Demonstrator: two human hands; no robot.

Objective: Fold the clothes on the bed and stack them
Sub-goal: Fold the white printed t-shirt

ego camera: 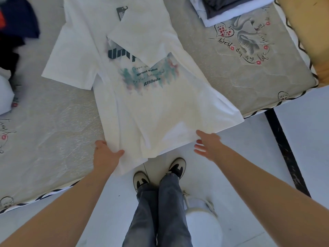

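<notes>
A grey quilted mattress (pixel 249 82) printed with swans and script fills the view, its piped edge meeting a pale floor where the person stands. A white cotton T-shirt with a teal printed chest graphic (pixel 142 97) lies flat on it, long axis running away from the person, hem overhanging the near edge, one sleeve side already folded across the front.

The left hand (pixel 106 154) grips the hem's near left corner, thumb on top. The right hand (pixel 207 142) is at the near right corner with fingers loosely spread; whether they pinch the cloth cannot be told. Both hands are about equally near.

A folded stack of white and grey garments (pixel 222 9) is cut off at top right; dark unfolded clothes (pixel 16 29) blur at left.
</notes>
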